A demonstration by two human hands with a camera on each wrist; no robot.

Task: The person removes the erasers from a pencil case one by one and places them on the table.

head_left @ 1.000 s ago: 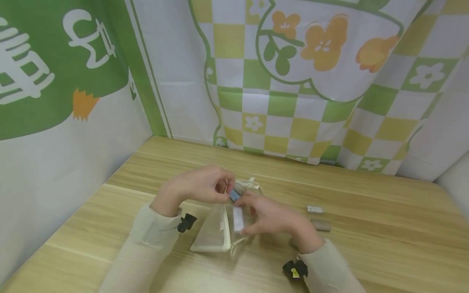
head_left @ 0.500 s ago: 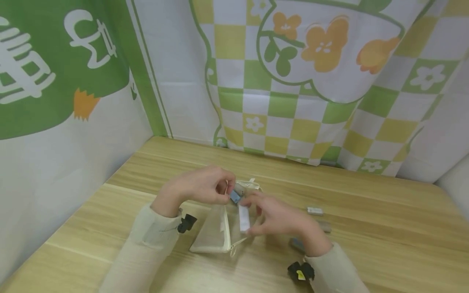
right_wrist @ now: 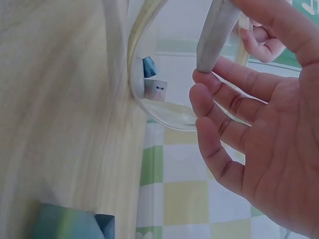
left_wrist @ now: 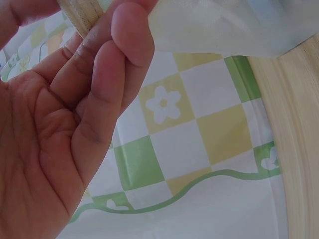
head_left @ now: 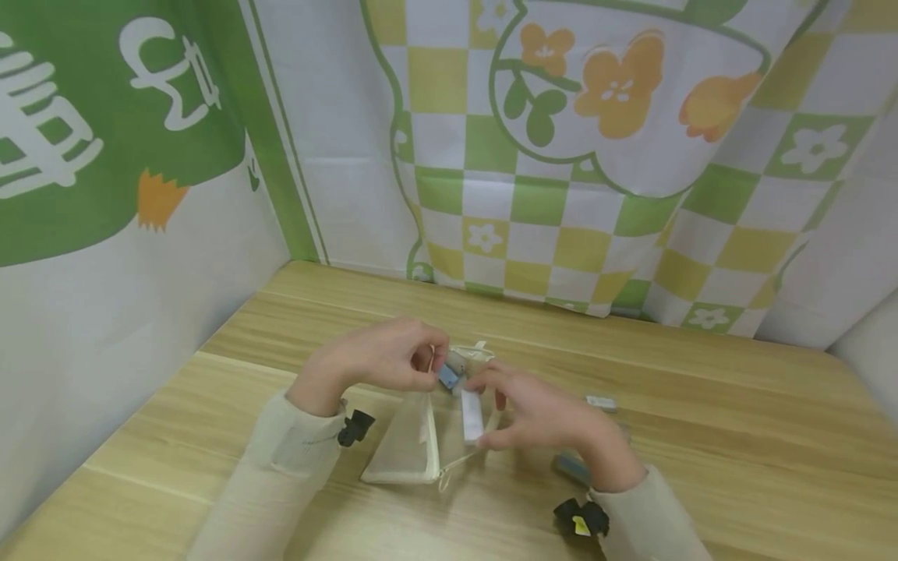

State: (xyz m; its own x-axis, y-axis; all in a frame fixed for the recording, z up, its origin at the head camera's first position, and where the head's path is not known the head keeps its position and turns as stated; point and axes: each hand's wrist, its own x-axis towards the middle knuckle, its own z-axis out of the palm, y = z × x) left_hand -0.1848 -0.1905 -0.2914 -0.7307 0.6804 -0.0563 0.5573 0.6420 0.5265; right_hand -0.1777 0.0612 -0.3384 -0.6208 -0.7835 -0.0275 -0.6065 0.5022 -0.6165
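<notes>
A translucent pouch with a cream zipper stands open on the table. My left hand pinches its zipper edge, and in the left wrist view the zipper tape passes between thumb and fingers. My right hand holds a white rectangular block between thumb and fingertips at the pouch's mouth. Seen from the right wrist, this block has a bevelled end. A small blue block and a grey printed block lie inside the pouch. Fingers partly hide the contents.
On the wooden table, right of the pouch, lie a small white block and a blue-grey block. Another greyish piece is mostly hidden behind the right wrist. A checkered curtain hangs along the table's back edge.
My right hand has shifted slightly right with the white block, and the blue-grey block beside the wrist shows more. My left hand stays on the zipper edge.
</notes>
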